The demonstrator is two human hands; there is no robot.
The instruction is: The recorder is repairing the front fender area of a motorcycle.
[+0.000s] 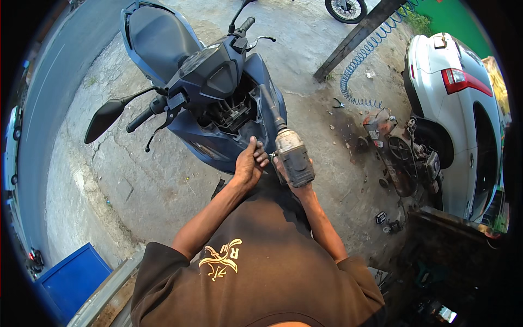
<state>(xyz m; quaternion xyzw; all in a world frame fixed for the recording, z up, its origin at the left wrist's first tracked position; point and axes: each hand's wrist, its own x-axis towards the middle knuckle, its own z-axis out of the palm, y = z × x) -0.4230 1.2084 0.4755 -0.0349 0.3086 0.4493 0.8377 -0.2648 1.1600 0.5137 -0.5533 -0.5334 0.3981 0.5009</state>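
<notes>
The dark blue scooter (210, 155) stands before me with its front panel off. Inside the opened front, metal and black parts (234, 114) show. My right hand (300, 188) grips a worn impact wrench (291, 150). A long extension bar (271, 103) points from the wrench up and away along the scooter's right front side. Close to the scooter's front edge, my left hand (252, 165) is closed, fingers curled and thumb up; whatever they may hold is too small or hidden to make out.
An air compressor (403, 158) stands at right beside a white car (463, 109). A coiled blue hose (354, 71) hangs near a slanted post (357, 41). Pliers (338, 102) lie on the concrete (136, 185). The scooter's mirror (106, 120) sticks out left.
</notes>
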